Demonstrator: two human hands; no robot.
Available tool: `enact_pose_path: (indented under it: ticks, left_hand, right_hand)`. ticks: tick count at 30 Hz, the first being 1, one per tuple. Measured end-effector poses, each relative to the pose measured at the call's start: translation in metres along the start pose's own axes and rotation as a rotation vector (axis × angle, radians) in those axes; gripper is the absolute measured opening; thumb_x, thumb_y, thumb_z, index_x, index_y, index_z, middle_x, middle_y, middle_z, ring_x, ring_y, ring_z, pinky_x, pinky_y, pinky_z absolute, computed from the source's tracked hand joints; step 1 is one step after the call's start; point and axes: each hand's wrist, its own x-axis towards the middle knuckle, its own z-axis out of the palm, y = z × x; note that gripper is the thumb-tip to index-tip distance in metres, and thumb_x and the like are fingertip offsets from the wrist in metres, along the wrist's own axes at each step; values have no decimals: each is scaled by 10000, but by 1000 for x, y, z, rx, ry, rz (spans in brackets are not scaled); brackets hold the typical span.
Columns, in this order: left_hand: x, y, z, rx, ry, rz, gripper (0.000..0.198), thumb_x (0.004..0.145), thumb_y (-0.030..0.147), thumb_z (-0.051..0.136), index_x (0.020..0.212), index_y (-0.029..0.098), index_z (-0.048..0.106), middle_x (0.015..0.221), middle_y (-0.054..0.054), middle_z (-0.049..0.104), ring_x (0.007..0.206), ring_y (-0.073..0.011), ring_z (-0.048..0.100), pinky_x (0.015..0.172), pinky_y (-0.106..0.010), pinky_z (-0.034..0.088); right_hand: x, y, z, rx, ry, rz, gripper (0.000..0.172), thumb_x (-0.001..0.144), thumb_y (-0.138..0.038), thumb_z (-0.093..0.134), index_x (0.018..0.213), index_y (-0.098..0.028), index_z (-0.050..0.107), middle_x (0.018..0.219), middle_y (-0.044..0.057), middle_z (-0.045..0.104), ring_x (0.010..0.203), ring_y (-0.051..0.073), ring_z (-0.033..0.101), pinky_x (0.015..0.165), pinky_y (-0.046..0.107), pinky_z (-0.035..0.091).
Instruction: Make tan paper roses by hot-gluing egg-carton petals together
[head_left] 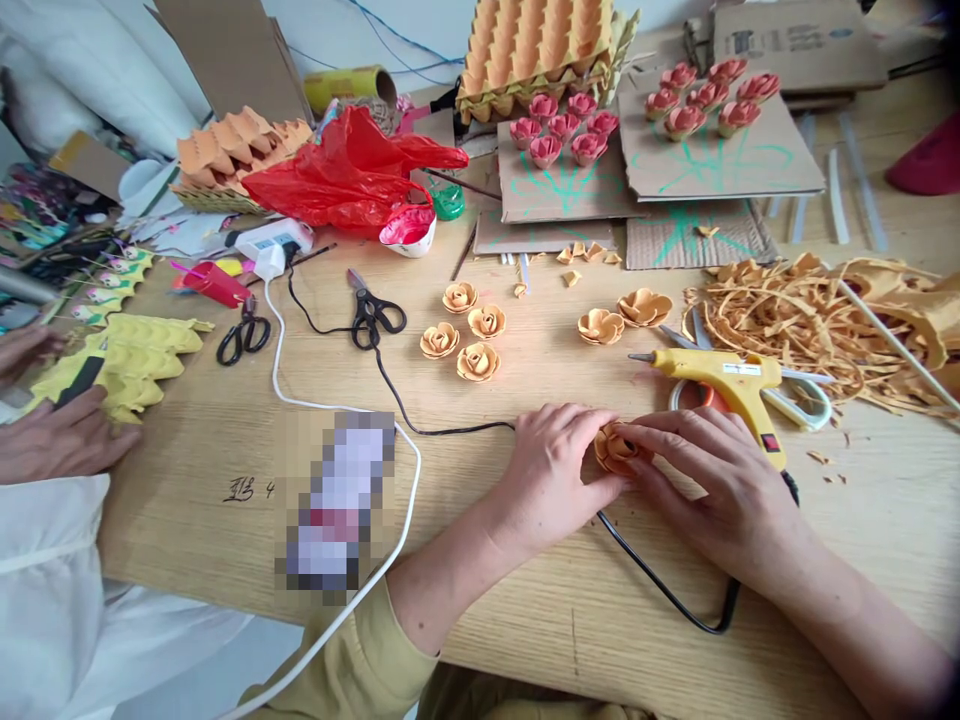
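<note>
Between both hands is an orange cardboard flower (616, 447), low over the table. My left hand (559, 470) grips its left side with thumb and fingers. On the right side, my right hand (712, 490) closes its fingertips on the petals, hiding part of the flower. Just beyond my right hand lies a yellow glue gun (716, 375), its nozzle pointing left. Farther back sit two open orange flowers, one of them this flower (600, 326), and a cluster of several tighter orange flowers (478, 361).
A heap of orange cardboard scraps (817, 320) lies at right. Pink flowers (562, 127) stand on cardboard sheets behind. Black scissors (367, 310), a red plastic bag (352, 170) and a white cable (276, 340) are at left. A co-worker's hand (67, 440) works on yellow egg-tray pieces (142, 360).
</note>
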Motion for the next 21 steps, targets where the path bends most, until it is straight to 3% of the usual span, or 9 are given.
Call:
enact_pose_path:
  ticks: [11,21]
  left_hand:
    - [0,1,0,4,-3,2,464,794,308,792,1206,218,600,1162,-55,700,1103,-258,615,956,-421,429]
    - [0,0,1,14,-3,5,496,780,304,806,1220,210,598,1170,-51,694,1109,-252,609,962,-414,423]
  right_hand:
    - [-1,3,2,8,-11,-9,426,916,-125,654,1319,-256,604,1099,71,718,893,231,631,778,414,447]
    - [-1,2,1,-3,-11,-16,376,914,-116,653,1273,-223,629,1092,77,721,867,218,622,753,400,439]
